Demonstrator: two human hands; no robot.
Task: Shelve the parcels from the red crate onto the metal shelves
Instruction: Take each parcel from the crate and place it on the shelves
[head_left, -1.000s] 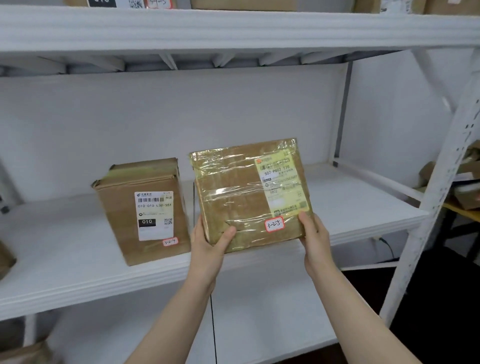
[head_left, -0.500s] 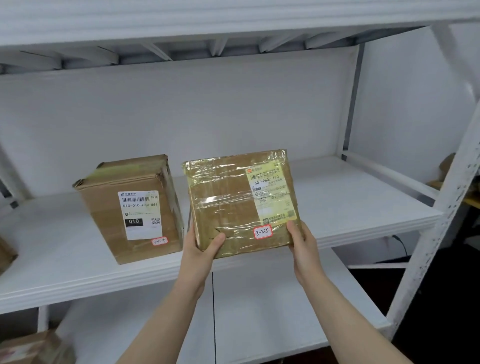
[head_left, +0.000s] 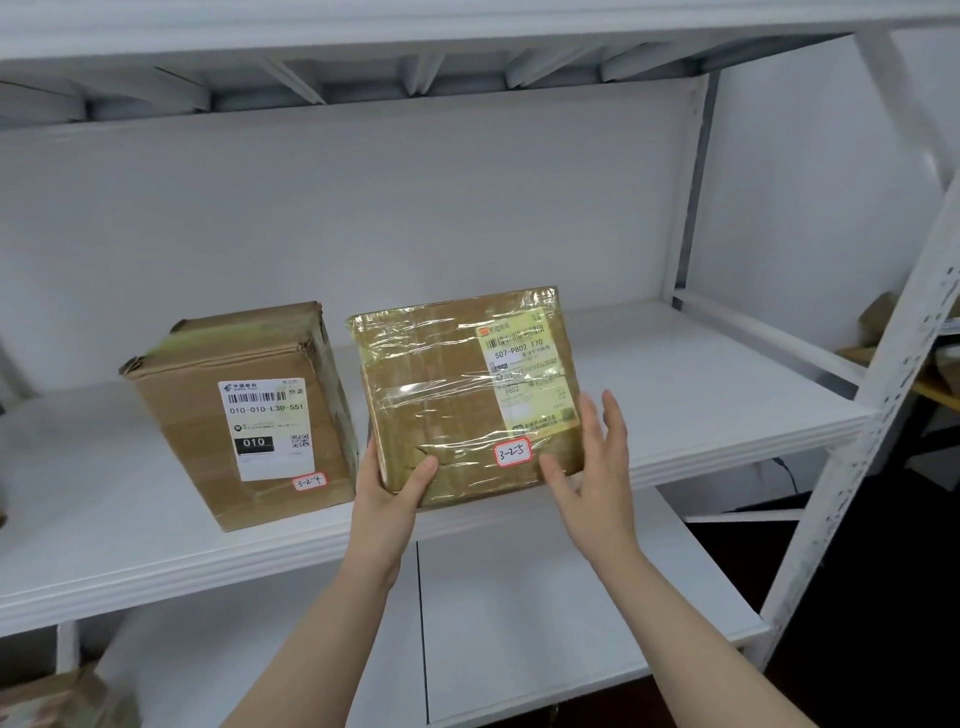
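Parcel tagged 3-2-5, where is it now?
Head view, centre: the taped parcel stands at the middle shelf's front edge, just right of the 3-2-4 box, left hand gripping its lower-left corner, right hand open beside it.

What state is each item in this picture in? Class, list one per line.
taped parcel: sealed, standing on edge on the shelf
left hand: grips the taped parcel's lower left corner
right hand: fingers straight, beside the parcel's right edge
brown box: closed, upright on the shelf

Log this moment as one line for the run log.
step: shelving | taped parcel: standing at shelf front, right of box | left hand: grips lower corner | right hand: fingers straight at right edge
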